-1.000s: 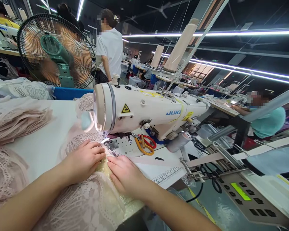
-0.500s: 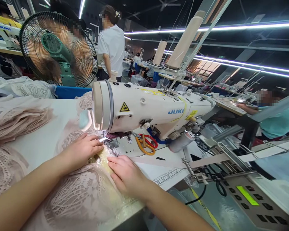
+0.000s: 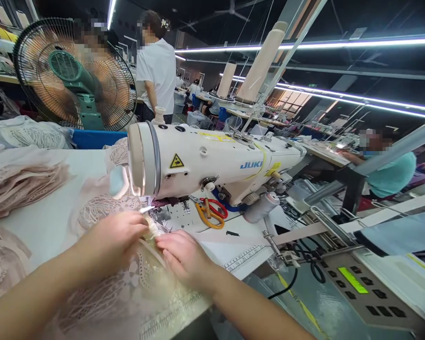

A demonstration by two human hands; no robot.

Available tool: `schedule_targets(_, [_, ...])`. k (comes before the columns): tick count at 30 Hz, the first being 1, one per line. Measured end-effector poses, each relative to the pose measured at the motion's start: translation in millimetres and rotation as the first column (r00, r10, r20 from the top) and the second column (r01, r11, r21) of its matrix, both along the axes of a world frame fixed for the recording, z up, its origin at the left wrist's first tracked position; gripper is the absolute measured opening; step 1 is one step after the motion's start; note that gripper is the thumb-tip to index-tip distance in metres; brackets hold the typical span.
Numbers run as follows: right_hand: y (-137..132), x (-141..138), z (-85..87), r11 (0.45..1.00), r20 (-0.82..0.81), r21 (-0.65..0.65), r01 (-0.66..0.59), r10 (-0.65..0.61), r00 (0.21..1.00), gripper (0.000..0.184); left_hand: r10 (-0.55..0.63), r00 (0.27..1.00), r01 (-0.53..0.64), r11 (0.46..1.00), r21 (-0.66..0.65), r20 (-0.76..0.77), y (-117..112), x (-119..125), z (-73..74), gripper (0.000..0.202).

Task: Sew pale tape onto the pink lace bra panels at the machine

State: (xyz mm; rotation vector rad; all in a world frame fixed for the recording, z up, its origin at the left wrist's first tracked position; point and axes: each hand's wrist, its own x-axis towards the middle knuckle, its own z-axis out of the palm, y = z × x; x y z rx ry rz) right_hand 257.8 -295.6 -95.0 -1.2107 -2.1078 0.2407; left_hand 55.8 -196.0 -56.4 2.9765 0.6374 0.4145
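A white sewing machine (image 3: 198, 163) stands in front of me, its needle area lit at the left end. Pale pink lace fabric (image 3: 102, 302) lies on the table and runs up to the needle. My left hand (image 3: 115, 241), slightly blurred, has its fingers bent together on the lace, just in front of the needle. Opposite it, my right hand (image 3: 184, 257) pinches the fabric edge between thumb and fingers. Between the hands lies a shiny yellowish strip (image 3: 152, 229) along the lace. The exact grip under the left fingers is hidden.
Scissors with orange and red handles (image 3: 212, 215) lie on the machine bed, near a grey thread cone (image 3: 262, 208). More lace pieces (image 3: 21, 182) are heaped at left. A large fan (image 3: 74, 75) stands behind, and a control panel (image 3: 361, 288) sits at lower right.
My left hand has drawn back a little toward me and its fingers have curled more. The right hand stays nearly in place. The whole view has shifted slightly.
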Motion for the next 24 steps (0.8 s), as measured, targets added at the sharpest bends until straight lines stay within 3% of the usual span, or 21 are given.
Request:
schedule_targets(4, [0.7, 0.8, 3.2, 0.995, -0.094, -0.014, 0.095, -0.096, 0.991, 0.028, 0.032, 0.999, -0.035, 0.988, -0.153, -0.027, -12.1, 8.4, -8.7, 0.013])
schedule_targets(6, [-3.0, 0.1, 5.5, 0.981, -0.123, -0.069, 0.18, -0.188, 0.975, 0.026, 0.11, 0.993, -0.097, 0.964, -0.248, 0.04, -7.4, 6.9, -8.9, 0.017])
schedule_targets(8, [-10.9, -3.4, 7.2, 0.964, -0.152, -0.153, 0.219, -0.242, 0.958, 0.032, 0.23, 0.968, -0.173, 0.904, -0.391, 0.104, -1.2, 1.1, -4.6, 0.023])
schedule_targets(11, [-27.5, -15.6, 7.3, 0.963, -0.223, -0.267, 0.049, -0.111, 0.969, 0.055, 0.459, 0.883, -0.35, 0.782, -0.515, 0.097, 3.1, -8.9, 1.2, 0.031])
schedule_targets(13, [-36.4, -26.7, 6.0, 0.961, -0.193, -0.265, -0.079, 0.027, 0.981, 0.059, 0.562, 0.821, -0.455, 0.751, -0.479, 0.102, 2.2, -12.0, -0.2, 0.029])
schedule_targets(15, [-39.7, -37.2, 4.8, 0.963, -0.089, -0.252, -0.096, 0.075, 0.993, 0.049, 0.602, 0.788, -0.51, 0.756, -0.41, 0.129, 0.3, -12.0, -5.0, 0.025])
schedule_targets(20, [-27.3, -46.3, 6.5, 0.935, 0.026, -0.345, 0.086, -0.082, 0.996, 0.018, 0.596, 0.793, -0.541, 0.784, -0.304, 0.127, -4.0, -11.0, -12.1, 0.022])
schedule_targets(24, [-14.5, -35.4, 15.7, 0.895, 0.101, -0.367, 0.253, -0.232, 0.968, 0.019, 0.459, 0.856, -0.482, 0.875, -0.047, -0.235, -12.7, -11.3, -3.3, 0.06])
